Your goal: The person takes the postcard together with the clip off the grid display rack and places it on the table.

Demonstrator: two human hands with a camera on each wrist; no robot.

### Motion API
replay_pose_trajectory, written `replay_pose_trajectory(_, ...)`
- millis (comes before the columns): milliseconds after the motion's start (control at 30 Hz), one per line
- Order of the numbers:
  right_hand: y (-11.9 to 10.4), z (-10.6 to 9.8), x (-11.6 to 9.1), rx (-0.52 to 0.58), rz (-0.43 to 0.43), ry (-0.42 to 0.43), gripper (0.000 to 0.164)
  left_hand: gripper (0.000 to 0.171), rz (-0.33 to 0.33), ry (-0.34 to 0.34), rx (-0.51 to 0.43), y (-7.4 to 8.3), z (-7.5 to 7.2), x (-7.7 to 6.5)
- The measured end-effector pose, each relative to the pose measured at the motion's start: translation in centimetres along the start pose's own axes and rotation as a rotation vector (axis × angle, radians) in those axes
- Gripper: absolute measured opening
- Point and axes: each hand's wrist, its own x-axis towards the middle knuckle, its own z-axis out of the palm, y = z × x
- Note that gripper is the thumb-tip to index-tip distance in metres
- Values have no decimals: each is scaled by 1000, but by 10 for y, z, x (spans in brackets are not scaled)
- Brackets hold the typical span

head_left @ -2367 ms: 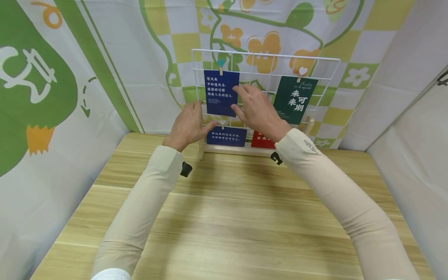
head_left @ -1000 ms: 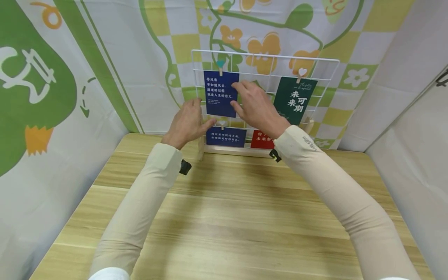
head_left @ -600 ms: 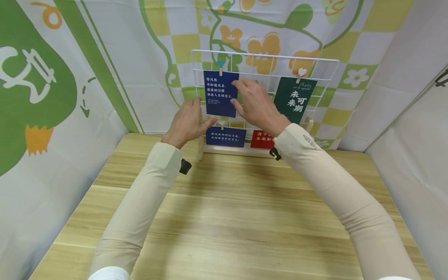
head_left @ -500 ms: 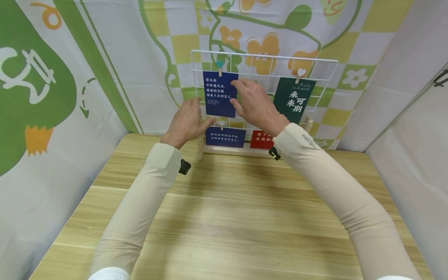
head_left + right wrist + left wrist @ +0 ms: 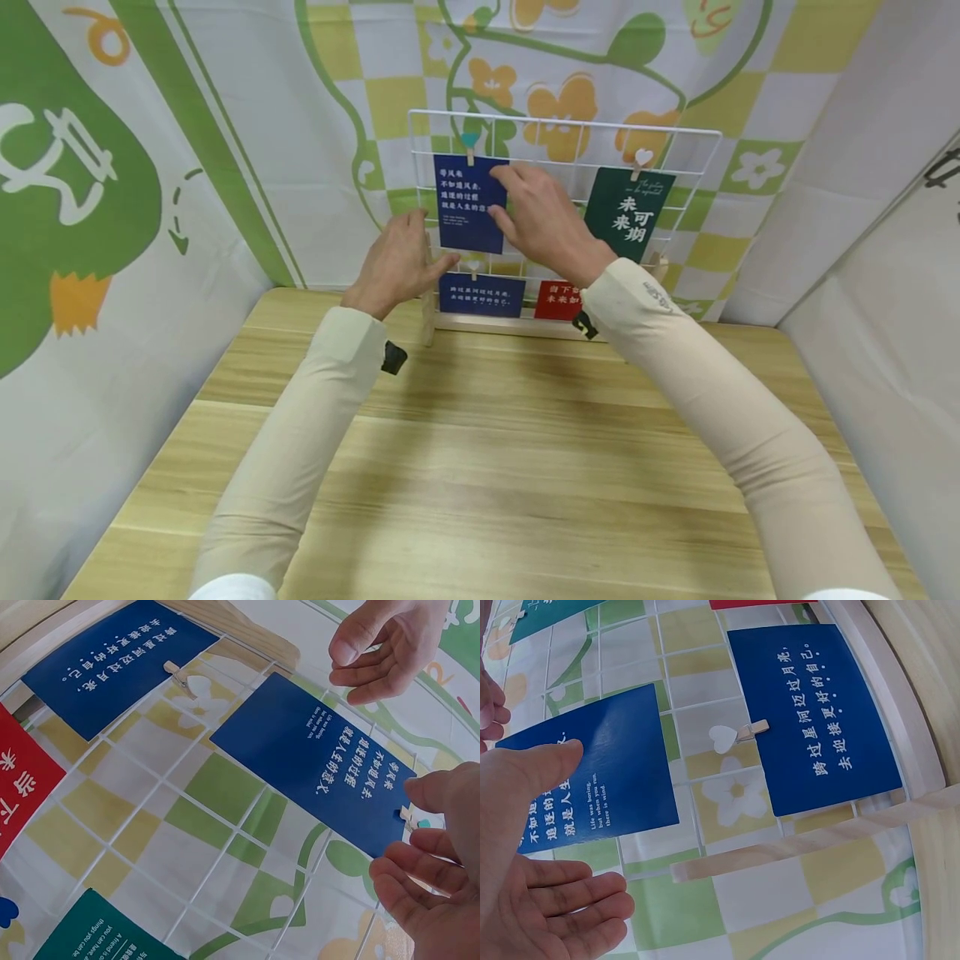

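Partly hidden at its right edge by the loosely spread right hand (image 5: pixel 543 217), the upper blue card (image 5: pixel 468 204), white-lettered, hangs in the head view's upper middle, the left hand (image 5: pixel 393 258) relaxed nearby.

- Right hand (image 5: pixel 457 825) at the clip end of a blue card (image 5: pixel 315 765)
- Left hand (image 5: pixel 394 649) apart, fingers bent
- White grid (image 5: pixel 238 827) behind second blue card (image 5: pixel 120 664), red card (image 5: pixel 22 776), green card (image 5: pixel 105 934)

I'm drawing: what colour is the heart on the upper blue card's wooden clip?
The small heart is teal, clearest in the head view.
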Motion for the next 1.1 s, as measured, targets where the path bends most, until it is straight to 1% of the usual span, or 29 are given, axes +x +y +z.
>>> replay_pose_trajectory(267, -1, -1, 3, 9, -17, 25, 46, 84, 6, 2, 3, 0, 0, 2)
replay_pose_trajectory(833, -3, -4, 8, 24, -6, 11, 47, 85, -16, -34, 13, 3, -5, 2)
replay_pose_trajectory(1100, -4, -7, 12, 22, -1, 6, 46, 85, -14, -26, 17, 2, -5, 4)
